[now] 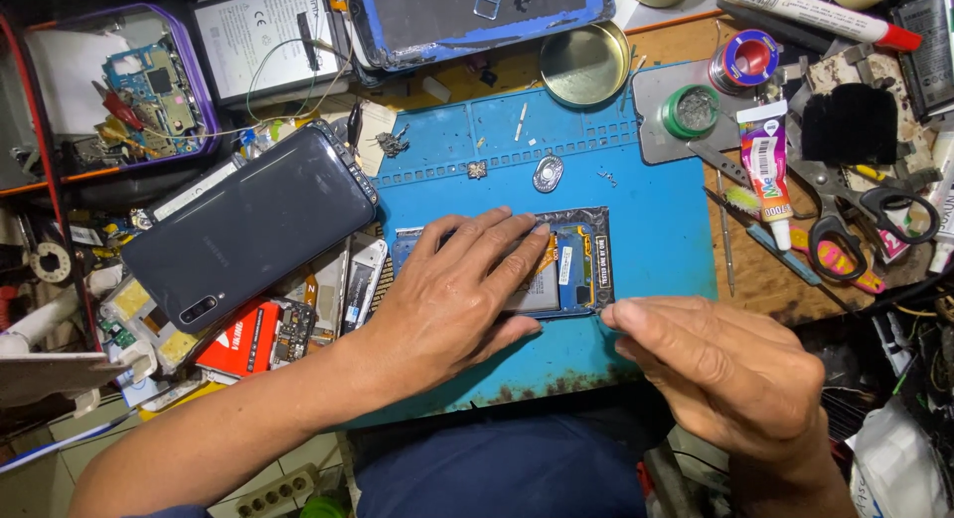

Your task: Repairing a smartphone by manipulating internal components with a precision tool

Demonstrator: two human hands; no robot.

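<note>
Now L hand [452, 299] flat on opened phone [576, 264], fingers spread; R hand [720, 369] fingers pinched at its corner.

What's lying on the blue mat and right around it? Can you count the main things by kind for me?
Opened phones under the hands: 1
Detached dark phone back covers: 1
Round metal tins: 1
Glue tubes: 1
Scissors: 1
Green round pots: 1
Tape rolls: 1
Total: 7
</note>
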